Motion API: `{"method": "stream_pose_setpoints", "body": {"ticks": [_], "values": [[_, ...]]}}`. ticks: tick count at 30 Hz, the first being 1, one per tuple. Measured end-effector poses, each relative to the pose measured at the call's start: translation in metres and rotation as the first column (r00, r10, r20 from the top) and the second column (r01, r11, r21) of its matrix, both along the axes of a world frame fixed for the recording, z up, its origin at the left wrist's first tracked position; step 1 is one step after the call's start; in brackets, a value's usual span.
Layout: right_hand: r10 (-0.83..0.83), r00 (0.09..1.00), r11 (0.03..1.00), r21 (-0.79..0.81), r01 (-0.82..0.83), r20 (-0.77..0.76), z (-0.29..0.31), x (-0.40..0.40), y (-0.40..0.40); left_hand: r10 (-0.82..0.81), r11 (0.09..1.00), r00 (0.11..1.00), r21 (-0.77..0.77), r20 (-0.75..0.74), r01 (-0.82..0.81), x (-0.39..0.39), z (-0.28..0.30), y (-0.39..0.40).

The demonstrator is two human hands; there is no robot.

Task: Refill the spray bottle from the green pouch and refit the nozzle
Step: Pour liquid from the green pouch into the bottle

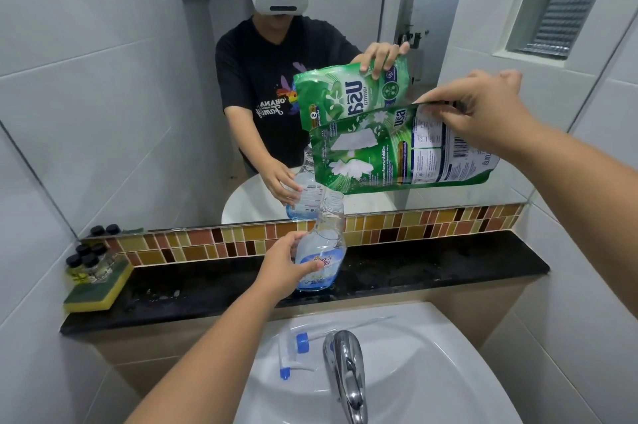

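Note:
A clear spray bottle (322,244) with a blue label and some blue liquid in its base stands on the black ledge (431,271), its neck open. My left hand (284,264) grips its left side. My right hand (483,112) holds the green pouch (397,150) by its bottom edge, tipped so its lower left corner hangs just above the bottle's mouth. The white spray nozzle (293,351), with blue collar, blue tip and clear dip tube, lies in the white sink (431,371) to the left of the tap.
A chrome tap (347,375) rises from the sink's middle. At the ledge's left end a yellow-green sponge (100,292) carries several small black-capped bottles (86,261). The mirror (138,112) behind the ledge reflects me, the pouch and the bottle. White tiled walls close in on both sides.

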State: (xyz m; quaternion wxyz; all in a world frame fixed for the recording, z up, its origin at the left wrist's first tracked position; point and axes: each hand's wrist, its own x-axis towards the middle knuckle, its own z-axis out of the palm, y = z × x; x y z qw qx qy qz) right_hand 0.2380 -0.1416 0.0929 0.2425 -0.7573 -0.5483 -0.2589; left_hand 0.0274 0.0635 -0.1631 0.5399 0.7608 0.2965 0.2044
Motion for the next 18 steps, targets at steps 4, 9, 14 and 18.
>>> {"method": "stream_pose_setpoints", "body": {"ticks": [4, 9, 14, 18], "values": [[0.004, 1.000, 1.000, -0.016, -0.004, 0.025, 0.0026, -0.0022, 0.0004, 0.007, 1.000, 1.000, -0.003, 0.008, -0.006, -0.0006, 0.0000, 0.0007], [0.006, 0.998, 1.000, -0.028, -0.005, 0.060, 0.0063, -0.0046, 0.0030, 0.005, 1.000, 1.000, -0.026, 0.021, -0.005, -0.0007, 0.0005, -0.0006], [0.012, 0.996, 0.999, -0.041, -0.008, 0.087, 0.0090, -0.0053, 0.0065, 0.012, 0.998, 1.000, -0.060, 0.011, -0.011, -0.0006, -0.0035, -0.0026], [0.019, 0.996, 0.999, -0.030, -0.017, 0.088, 0.0101, -0.0060, 0.0093, 0.012, 0.998, 1.000, -0.055, 0.007, -0.012, -0.0010, -0.0030, -0.0022]]}}
